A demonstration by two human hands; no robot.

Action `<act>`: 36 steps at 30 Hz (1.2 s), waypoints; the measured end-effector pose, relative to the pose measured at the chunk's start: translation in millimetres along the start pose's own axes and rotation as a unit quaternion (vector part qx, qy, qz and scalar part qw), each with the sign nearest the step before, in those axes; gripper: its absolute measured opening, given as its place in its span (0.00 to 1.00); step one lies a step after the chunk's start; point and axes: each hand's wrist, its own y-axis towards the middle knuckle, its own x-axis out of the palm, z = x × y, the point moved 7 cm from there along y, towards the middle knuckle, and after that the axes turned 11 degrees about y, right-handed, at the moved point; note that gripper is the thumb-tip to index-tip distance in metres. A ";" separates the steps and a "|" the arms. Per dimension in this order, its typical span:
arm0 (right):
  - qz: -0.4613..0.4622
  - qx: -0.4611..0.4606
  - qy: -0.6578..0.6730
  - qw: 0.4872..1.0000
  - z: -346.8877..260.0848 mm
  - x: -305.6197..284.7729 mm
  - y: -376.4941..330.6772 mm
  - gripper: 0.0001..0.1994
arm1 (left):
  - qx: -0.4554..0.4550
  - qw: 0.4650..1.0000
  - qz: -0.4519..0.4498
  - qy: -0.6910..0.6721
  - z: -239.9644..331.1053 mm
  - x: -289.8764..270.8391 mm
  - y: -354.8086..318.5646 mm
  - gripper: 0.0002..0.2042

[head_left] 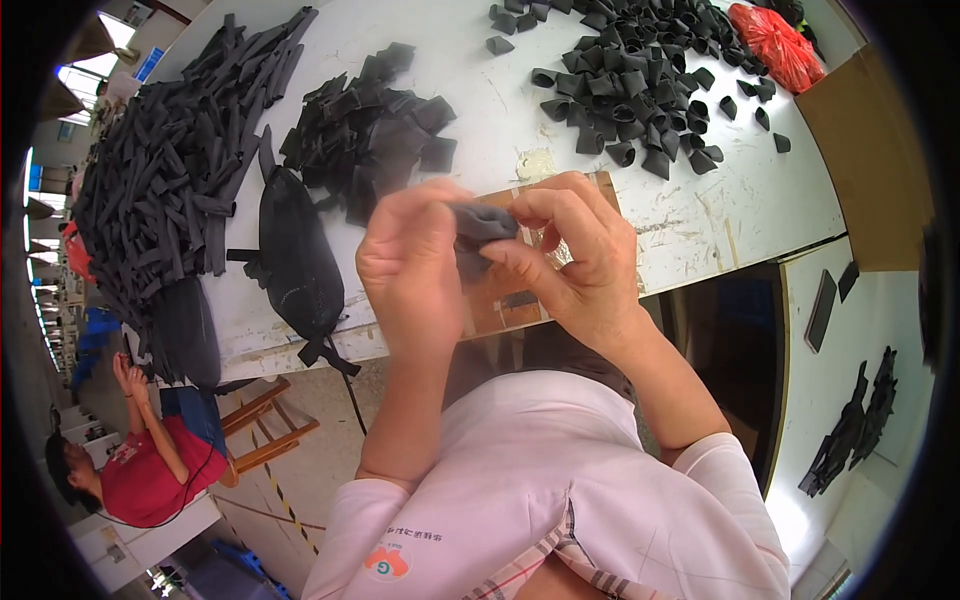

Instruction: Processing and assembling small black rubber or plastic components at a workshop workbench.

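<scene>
Both my hands are raised over the table's near edge with a small dark grey fabric piece (485,224) between them. My left hand (412,270) pinches its left end; this hand is slightly blurred. At the other end, the thumb and fingers of my right hand (582,255) grip the same piece, which looks folded or rolled. Below them lies a brown board (505,312), partly hidden by my hands. Past my left hand is a heap of flat dark fabric pieces (365,130). Short dark fabric tubes (635,95) are piled at the far right.
Long dark fabric strips (165,165) fill the table's left side. A black fabric bundle (300,250) lies by the near edge. A red plastic bag (777,47) and a cardboard box (865,150) stand at the right. Another person (160,465) in red sits at the lower left.
</scene>
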 end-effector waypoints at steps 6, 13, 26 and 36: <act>0.006 -0.010 -0.064 0.998 -1.2 -1.9 3.7 0.06 | -0.096 0.977 -0.007 -0.188 -18.5 -3.0 -7.7 0.05; -0.011 -0.091 -0.100 0.991 2.9 4.3 -7.1 0.07 | -0.065 0.991 -0.023 -0.117 -23.0 -6.6 -11.6 0.05; -0.035 -0.043 -0.147 0.988 6.6 4.4 -2.7 0.07 | -0.098 0.989 -0.082 0.080 -25.5 3.6 -10.7 0.09; -0.022 0.145 0.074 0.986 19.2 -9.7 13.9 0.08 | -0.010 0.913 -0.002 0.408 -59.7 -19.6 -24.4 0.07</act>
